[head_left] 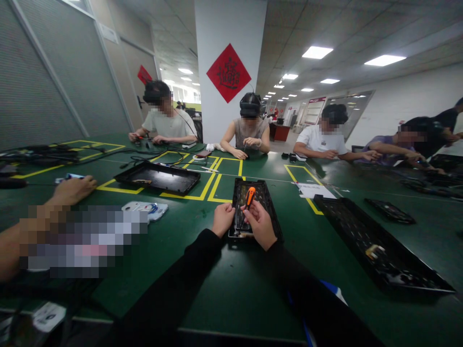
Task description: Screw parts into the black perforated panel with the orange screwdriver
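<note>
In front of me a black plastic casing (269, 202) lies on the green table, with dark parts inside it that are hard to make out. My right hand (262, 226) is closed around a screwdriver (250, 195) with an orange and black handle. The screwdriver's shaft points down into the casing, and its tip is hard to see. My left hand (222, 219) is closed at the casing's left edge, its fingers gripping the rim there.
A second black casing (159, 178) lies ahead on the left, and a long one (383, 250) on the right with a flat black part (389, 211) beyond. Another person's arm (74, 190) reaches in from the left near a phone case (155, 210). Several people sit opposite.
</note>
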`<move>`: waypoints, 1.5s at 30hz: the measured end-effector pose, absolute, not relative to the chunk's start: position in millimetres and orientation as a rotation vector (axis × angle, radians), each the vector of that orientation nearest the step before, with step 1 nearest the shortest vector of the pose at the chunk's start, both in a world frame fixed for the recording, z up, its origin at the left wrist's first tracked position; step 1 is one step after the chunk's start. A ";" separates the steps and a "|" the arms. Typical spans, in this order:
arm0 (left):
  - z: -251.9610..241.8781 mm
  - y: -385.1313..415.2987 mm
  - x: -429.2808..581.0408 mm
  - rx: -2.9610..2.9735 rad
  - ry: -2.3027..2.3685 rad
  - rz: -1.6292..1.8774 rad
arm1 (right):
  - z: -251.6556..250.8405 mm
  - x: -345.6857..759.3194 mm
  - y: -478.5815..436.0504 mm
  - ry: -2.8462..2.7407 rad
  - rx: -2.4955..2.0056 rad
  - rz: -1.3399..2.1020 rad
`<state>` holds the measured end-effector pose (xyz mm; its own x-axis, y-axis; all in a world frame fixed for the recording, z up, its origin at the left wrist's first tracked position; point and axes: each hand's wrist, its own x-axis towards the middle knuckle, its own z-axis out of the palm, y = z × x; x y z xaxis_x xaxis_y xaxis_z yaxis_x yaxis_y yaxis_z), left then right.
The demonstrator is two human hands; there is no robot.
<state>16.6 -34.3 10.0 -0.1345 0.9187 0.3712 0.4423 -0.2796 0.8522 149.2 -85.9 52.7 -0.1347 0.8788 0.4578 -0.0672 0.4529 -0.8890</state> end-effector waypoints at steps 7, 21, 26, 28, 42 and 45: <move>10.2 -33.4 15.9 1.665 1.516 1.414 | 52.9 148.3 -91.2 -1.542 -0.792 0.897; 11.7 -35.9 16.0 1.650 1.469 1.434 | 54.6 149.9 -90.4 -1.495 -0.749 0.963; 14.0 -37.3 14.8 1.683 1.461 1.397 | 51.6 151.2 -87.5 -1.510 -0.869 0.768; 13.3 -36.5 14.7 1.689 1.447 1.408 | 51.1 151.1 -86.2 -1.500 -0.844 0.786; 9.6 -33.6 14.4 1.681 1.396 1.464 | 50.7 151.4 -85.4 -1.487 -0.827 0.820; 9.6 -33.6 14.4 1.676 1.397 1.464 | 50.4 152.5 -84.1 -1.492 -0.842 0.759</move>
<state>14.4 -33.6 9.6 -0.1096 0.9085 0.4032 0.3604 -0.3418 0.8680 152.5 -84.1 50.4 -0.0360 0.8510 0.5240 0.0781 0.5251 -0.8474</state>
